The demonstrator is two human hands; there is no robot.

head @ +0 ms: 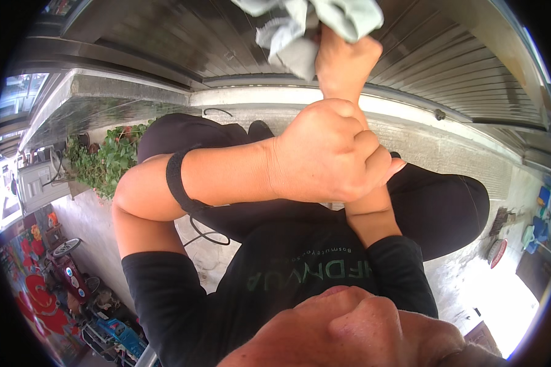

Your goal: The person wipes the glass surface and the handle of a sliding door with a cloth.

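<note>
My right hand (346, 62) reaches far forward and grips a pale grey-white cloth (349, 18). The cloth is crumpled, slightly blurred and cut off by the top edge of the view. Behind it stands a dark brown ribbed metal door (422, 59); whether the cloth touches it, I cannot tell. Closer to the camera, my left hand (328, 149) is closed in a fist with the thumb against the fingers. It crosses in front of my right forearm (372, 211) and hides part of it. Nothing shows in the left fist.
My bent knees in dark trousers (441, 211) spread to both sides. A pale stone sill (257, 96) runs below the door. Leafy plants (119, 149) and a white outdoor unit (41, 176) stand at left. A loose black cable (206, 236) lies near my left arm.
</note>
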